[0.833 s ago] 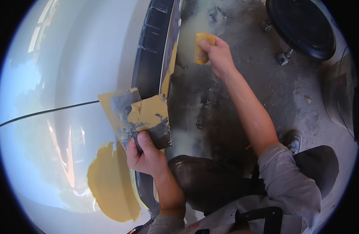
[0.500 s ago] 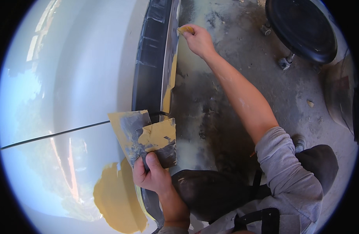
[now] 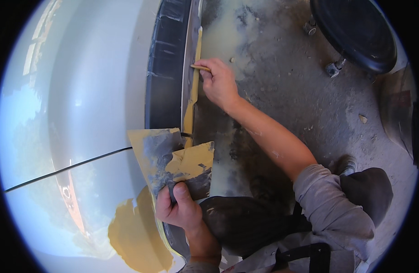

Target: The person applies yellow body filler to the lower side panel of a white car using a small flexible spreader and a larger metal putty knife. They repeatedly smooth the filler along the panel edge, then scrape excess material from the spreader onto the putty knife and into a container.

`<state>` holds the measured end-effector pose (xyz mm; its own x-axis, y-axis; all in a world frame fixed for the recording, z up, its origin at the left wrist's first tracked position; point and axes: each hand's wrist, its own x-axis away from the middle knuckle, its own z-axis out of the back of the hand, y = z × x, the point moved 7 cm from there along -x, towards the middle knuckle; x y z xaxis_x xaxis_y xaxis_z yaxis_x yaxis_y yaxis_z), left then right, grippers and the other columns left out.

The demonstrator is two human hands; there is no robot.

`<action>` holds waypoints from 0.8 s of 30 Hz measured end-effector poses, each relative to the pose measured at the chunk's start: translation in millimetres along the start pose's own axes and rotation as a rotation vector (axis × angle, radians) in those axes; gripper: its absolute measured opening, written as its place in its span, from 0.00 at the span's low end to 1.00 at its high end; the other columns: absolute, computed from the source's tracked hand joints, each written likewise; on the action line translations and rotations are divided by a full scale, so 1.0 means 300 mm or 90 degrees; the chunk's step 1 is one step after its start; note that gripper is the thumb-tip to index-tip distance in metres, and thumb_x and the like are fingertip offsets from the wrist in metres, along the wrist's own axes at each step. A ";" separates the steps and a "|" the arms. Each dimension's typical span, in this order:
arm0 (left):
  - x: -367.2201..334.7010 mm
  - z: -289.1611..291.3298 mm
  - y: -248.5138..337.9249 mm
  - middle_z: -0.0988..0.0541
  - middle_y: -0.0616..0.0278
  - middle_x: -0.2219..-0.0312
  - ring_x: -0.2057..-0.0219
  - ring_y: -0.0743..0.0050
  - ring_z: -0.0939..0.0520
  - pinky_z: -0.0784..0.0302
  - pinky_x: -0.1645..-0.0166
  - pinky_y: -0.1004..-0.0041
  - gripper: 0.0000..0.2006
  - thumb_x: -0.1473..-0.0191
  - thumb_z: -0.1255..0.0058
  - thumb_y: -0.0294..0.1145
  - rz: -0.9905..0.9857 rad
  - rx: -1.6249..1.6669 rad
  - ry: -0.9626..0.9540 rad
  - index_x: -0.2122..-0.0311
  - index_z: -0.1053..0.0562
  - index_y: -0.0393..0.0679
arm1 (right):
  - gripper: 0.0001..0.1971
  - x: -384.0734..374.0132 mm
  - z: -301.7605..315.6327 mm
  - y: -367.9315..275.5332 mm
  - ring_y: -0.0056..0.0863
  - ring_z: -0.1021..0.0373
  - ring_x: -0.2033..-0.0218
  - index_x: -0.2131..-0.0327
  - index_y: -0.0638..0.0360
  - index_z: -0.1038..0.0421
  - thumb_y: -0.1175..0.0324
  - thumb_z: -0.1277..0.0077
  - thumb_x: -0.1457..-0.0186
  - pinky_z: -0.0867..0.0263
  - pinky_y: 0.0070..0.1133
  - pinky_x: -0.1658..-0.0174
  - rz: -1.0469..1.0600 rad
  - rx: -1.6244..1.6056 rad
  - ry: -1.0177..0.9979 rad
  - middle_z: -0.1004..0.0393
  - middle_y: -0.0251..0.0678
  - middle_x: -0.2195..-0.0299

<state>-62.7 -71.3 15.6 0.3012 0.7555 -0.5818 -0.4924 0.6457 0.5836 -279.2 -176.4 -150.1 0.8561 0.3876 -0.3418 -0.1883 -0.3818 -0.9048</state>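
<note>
Dusty concrete floor (image 3: 291, 104), smeared pale in places, runs alongside a glossy, pale car body (image 3: 95, 91), with a black round stool (image 3: 355, 36) off to the far right. Spreading yellow paste along the narrow edge strip (image 3: 189, 117) beside the dark trim (image 3: 165, 102) looks to me like the step in hand; some already lies along that strip, and a broad yellow patch (image 3: 137, 239) covers the panel nearer the worker. To my eye, the next move calls for steady, even pressure, with the blade kept true to the edge. Fingers and thumb of the right hand (image 3: 221, 84) are pinched closed on a thin yellow spreader (image 3: 201, 68), seen nearly edge-on; its tip meets the strip, though I can't tell how hard it presses. Lower down, the left hand (image 3: 182, 209) is closed around the near ends of two overlapping plates, a larger smeared plate (image 3: 148, 143) underneath and a smaller dark plate (image 3: 201, 184) on top, loaded with a thick dollop of paste (image 3: 189, 161).
</note>
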 end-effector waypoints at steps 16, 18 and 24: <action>0.001 0.023 -0.011 0.31 0.72 0.80 0.76 0.86 0.35 0.40 0.71 0.83 0.16 0.46 0.47 0.38 0.023 -0.019 0.005 0.76 0.31 0.36 | 0.11 -0.266 0.012 0.099 0.29 0.27 0.71 0.62 0.58 0.25 0.72 0.50 0.50 0.33 0.22 0.66 -0.058 0.077 -0.002 0.23 0.41 0.70; 0.004 0.024 -0.007 0.30 0.72 0.80 0.76 0.86 0.35 0.40 0.71 0.83 0.16 0.46 0.47 0.40 0.015 -0.024 0.001 0.76 0.31 0.36 | 0.11 -0.166 -0.002 0.075 0.33 0.27 0.71 0.62 0.58 0.25 0.74 0.51 0.51 0.33 0.23 0.66 -0.058 0.110 -0.006 0.24 0.41 0.70; 0.013 0.021 0.017 0.30 0.72 0.80 0.77 0.85 0.35 0.40 0.71 0.83 0.16 0.46 0.48 0.39 -0.012 -0.018 0.005 0.75 0.31 0.35 | 0.11 0.087 -0.005 -0.105 0.40 0.30 0.67 0.66 0.57 0.26 0.80 0.50 0.55 0.33 0.27 0.62 0.099 0.100 0.008 0.26 0.39 0.69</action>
<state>-58.9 -64.5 19.8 0.3043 0.7428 -0.5964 -0.5102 0.6558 0.5565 -250.1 -155.6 -130.2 0.8168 0.3226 -0.4782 -0.3909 -0.3001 -0.8701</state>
